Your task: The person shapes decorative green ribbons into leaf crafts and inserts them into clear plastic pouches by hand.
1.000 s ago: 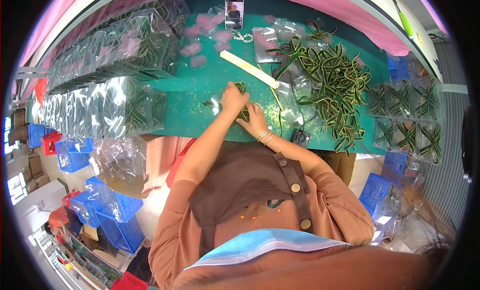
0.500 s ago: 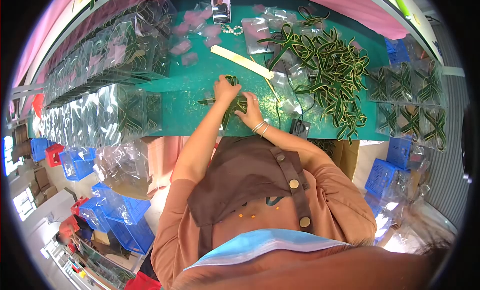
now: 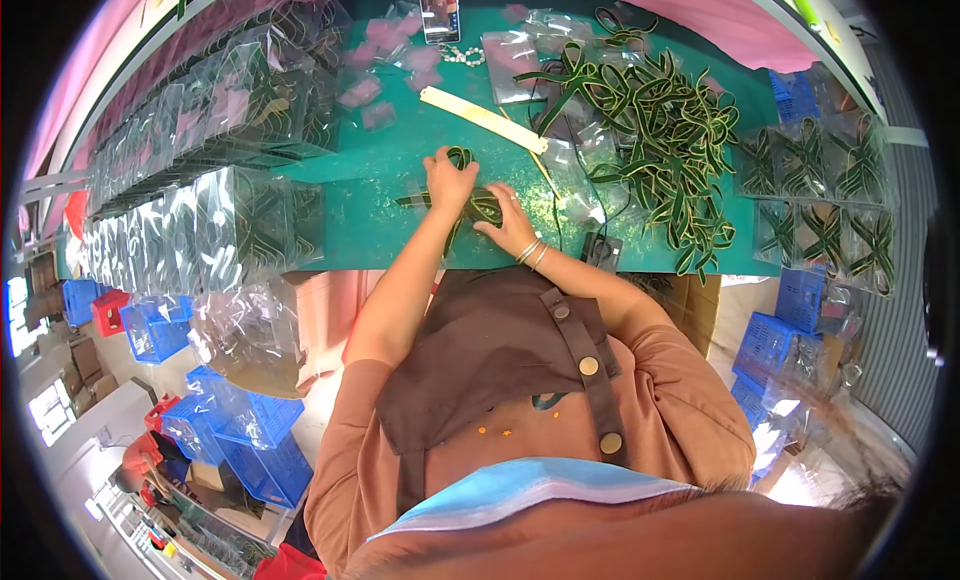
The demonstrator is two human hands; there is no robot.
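Note:
On the green table mat lies a dark green ribbon bow [image 3: 464, 208] with gold edges, its loops and tails spread crosswise. My left hand [image 3: 452, 183] reaches over it from the left, with fingertips closed on its upper loop. From the right, my right hand [image 3: 510, 223] grips the bow's right side between thumb and fingers; bracelets circle that wrist. Parts of the bow are hidden under both hands. A cream ruler-like strip [image 3: 484, 120] lies just beyond my hands.
At right is a heap of green ribbon bows [image 3: 665, 140]. Clear bags of bows [image 3: 215, 220] stand in rows at left; more bagged bows [image 3: 822, 235] hang at right. A phone [image 3: 439, 12] stands at the back. Blue crates [image 3: 255, 465] and another person [image 3: 140, 465] are at lower left.
Both hands stay on the bow, with only slight finger shifts. The picture on the phone differs.

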